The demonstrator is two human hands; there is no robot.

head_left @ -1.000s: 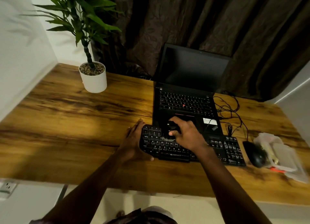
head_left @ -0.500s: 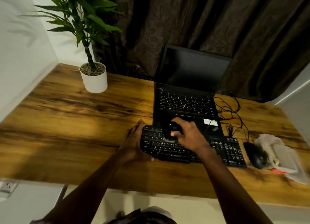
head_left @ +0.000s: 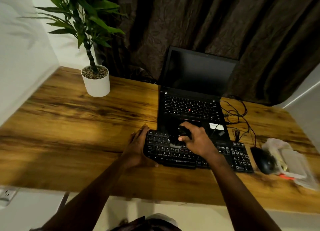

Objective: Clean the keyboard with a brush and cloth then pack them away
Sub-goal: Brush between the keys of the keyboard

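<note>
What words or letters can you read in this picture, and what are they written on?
"ZEBRONICS": on the front edge of the black keyboard.
"Q", "W", "E", "A": single letters on that keyboard's keys, only just legible.
Laptop keys: too small to read.
White sticker on the laptop's palm rest: blurred, cannot be read.

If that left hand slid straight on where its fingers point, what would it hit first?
The left hand would likely meet the laptop, just past the keyboard corner; depth is unclear.
</note>
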